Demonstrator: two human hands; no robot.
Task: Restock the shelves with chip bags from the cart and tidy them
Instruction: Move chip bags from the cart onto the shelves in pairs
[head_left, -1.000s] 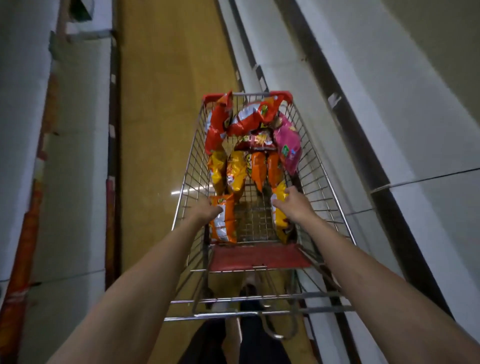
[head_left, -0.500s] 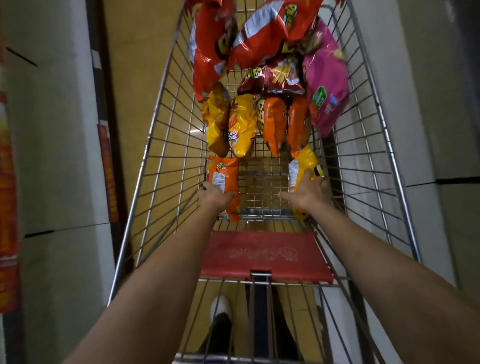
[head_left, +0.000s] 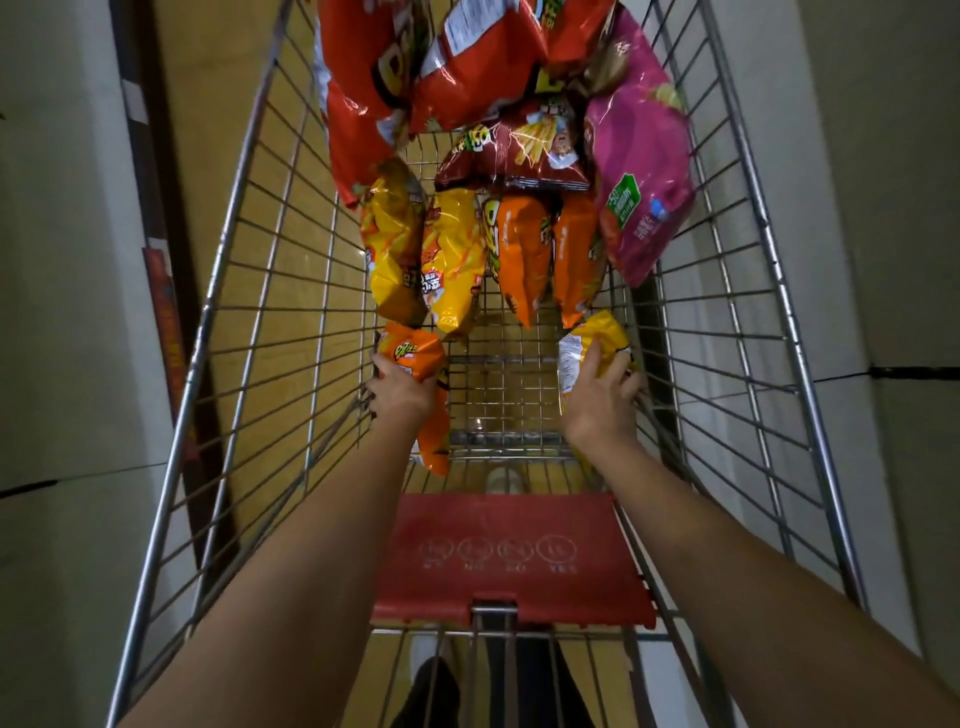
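Observation:
A wire shopping cart (head_left: 244, 291) fills the view, with several chip bags inside. My left hand (head_left: 400, 392) grips a small orange bag (head_left: 415, 353) at the near left of the basket. My right hand (head_left: 602, 395) holds a small yellow bag (head_left: 597, 338) at the near right. Beyond them stand two yellow bags (head_left: 421, 260) and two orange bags (head_left: 545, 254). A dark red bag (head_left: 519, 150), big red bags (head_left: 431, 67) and a pink bag (head_left: 639, 171) are piled at the far end.
The red child-seat flap (head_left: 514, 556) lies folded below my forearms. Pale shelf units (head_left: 62, 260) flank the cart on the left, and a pale shelf front (head_left: 883, 208) runs on the right. Yellow floor (head_left: 208, 104) shows through the wires. My shoes (head_left: 431, 691) appear beneath.
I have leaned closer over the cart, so the basket looms larger. Both hands have reached deeper and closed on the two near bags.

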